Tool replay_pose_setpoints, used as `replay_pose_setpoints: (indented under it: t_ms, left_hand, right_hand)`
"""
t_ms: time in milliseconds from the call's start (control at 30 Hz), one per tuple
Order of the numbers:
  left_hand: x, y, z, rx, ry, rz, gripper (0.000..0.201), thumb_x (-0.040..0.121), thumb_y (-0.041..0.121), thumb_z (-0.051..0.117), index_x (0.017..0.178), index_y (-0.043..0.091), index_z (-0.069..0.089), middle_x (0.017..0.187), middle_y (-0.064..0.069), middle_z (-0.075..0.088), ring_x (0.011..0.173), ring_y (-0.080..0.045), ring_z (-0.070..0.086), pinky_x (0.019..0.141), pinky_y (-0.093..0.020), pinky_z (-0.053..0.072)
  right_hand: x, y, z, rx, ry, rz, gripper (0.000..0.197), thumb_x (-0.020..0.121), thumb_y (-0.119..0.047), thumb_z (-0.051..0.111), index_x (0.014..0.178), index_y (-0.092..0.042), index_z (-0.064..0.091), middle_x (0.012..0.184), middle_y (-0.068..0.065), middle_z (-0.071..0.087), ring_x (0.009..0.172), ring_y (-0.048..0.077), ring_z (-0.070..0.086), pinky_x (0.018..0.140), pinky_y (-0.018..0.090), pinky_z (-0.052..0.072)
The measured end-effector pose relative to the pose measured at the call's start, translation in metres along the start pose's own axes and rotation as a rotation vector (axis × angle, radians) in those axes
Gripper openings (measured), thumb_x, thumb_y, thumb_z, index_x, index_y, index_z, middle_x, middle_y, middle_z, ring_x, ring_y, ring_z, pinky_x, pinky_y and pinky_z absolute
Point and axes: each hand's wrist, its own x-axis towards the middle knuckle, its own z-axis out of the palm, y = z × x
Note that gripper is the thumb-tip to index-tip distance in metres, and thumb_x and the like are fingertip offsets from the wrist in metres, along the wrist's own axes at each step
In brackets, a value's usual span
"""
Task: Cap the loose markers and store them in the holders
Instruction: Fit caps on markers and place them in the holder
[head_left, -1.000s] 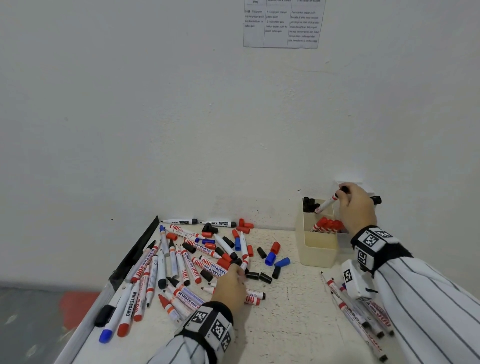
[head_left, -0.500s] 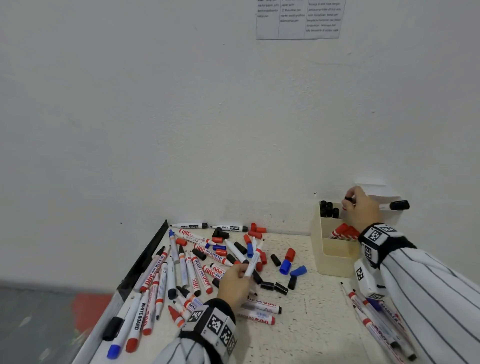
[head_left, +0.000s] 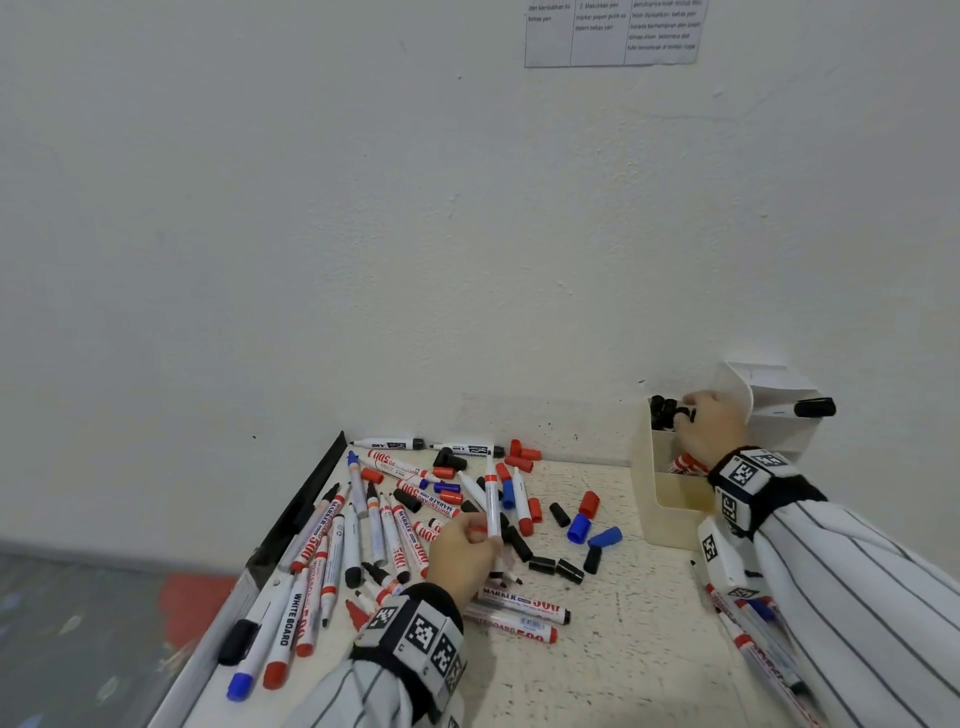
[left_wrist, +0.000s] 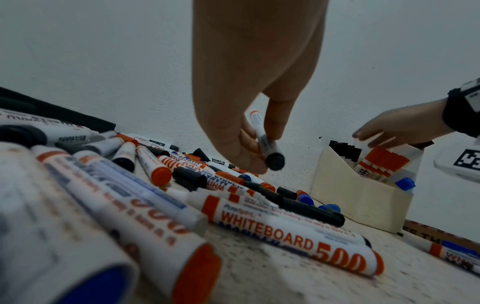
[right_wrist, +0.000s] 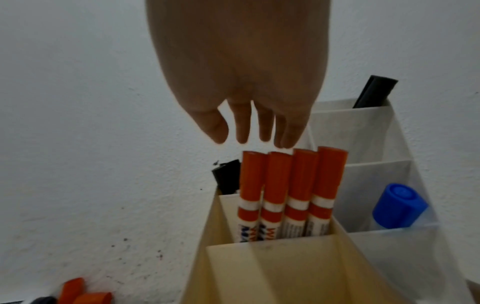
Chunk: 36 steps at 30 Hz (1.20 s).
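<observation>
My left hand pinches a white marker with a red band and holds it upright over the pile of loose markers. In the left wrist view the held marker shows a black lower end between the left hand's fingertips. My right hand hovers over the cream holder. Its fingers are straight and hold nothing, just above several red-capped markers standing in that holder.
A white holder beside the cream one has a black marker and a blue-capped one. Loose red, blue and black caps lie mid-table. More markers lie under my right forearm. The wall is close behind.
My right hand lowered a red marker into the cream holder and let go. My left hand picked a marker out of the pile and raised it upright.
</observation>
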Motion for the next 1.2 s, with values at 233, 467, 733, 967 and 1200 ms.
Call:
replay_pose_setpoints:
  t_ms: [233,467,733,967,1200]
  left_hand:
    - [-0.01,0.002,-0.016,0.024,0.035,0.024,0.022,0.09,0.006,0.056,0.109,0.015,0.052,0.095,-0.006,0.065,0.076,-0.017,0.067,0.071,-0.029,0.058]
    - [-0.025,-0.005,-0.038,0.053,0.019,-0.018,0.023,0.09,0.008,0.056,0.111,0.015,0.052,0.095,-0.005,0.065,0.073,-0.015,0.067,0.071,-0.029,0.058]
    - [-0.031,-0.019,-0.059,0.05,0.009,-0.024,0.025,0.088,0.005,0.057,0.113,0.011,0.054,0.097,-0.013,0.068,0.064,-0.019,0.066,0.066,-0.033,0.058]
    - [-0.034,-0.021,-0.052,0.112,0.009,0.025,0.016,0.089,0.007,0.056,0.095,0.022,0.056,0.098,-0.013,0.067,0.067,-0.019,0.064,0.069,-0.035,0.058]
    - [-0.038,-0.021,-0.026,0.262,-0.012,0.1,0.025,0.087,0.009,0.058,0.111,0.017,0.056,0.1,-0.005,0.064,0.086,-0.015,0.063,0.066,-0.022,0.053]
  right_hand:
    - [-0.051,-0.05,0.022,0.065,-0.205,-0.263,0.021,0.092,-0.008,0.045,0.105,-0.01,0.062,0.113,0.006,0.061,0.098,0.015,0.053,0.087,0.024,0.042]
    - [-0.086,-0.052,0.087,-0.393,-0.695,-0.193,0.037,0.095,-0.037,0.037,0.131,-0.042,0.045,0.144,-0.005,0.041,0.13,0.024,0.034,0.108,0.044,0.027]
    - [-0.101,-0.06,0.106,-0.449,-0.625,-0.188,0.035,0.091,-0.031,0.036,0.121,-0.034,0.054,0.126,-0.002,0.053,0.117,0.023,0.038,0.098,0.044,0.024]
    - [-0.096,-0.069,0.087,0.07,-0.291,-0.166,0.006,0.088,-0.018,0.057,0.089,-0.017,0.052,0.09,0.0,0.059,0.091,0.022,0.056,0.08,0.032,0.045]
    - [-0.114,-0.072,0.051,0.313,-0.304,-0.288,0.031,0.095,-0.015,0.047,0.125,-0.016,0.054,0.099,0.009,0.064,0.082,0.023,0.059,0.067,0.016,0.043]
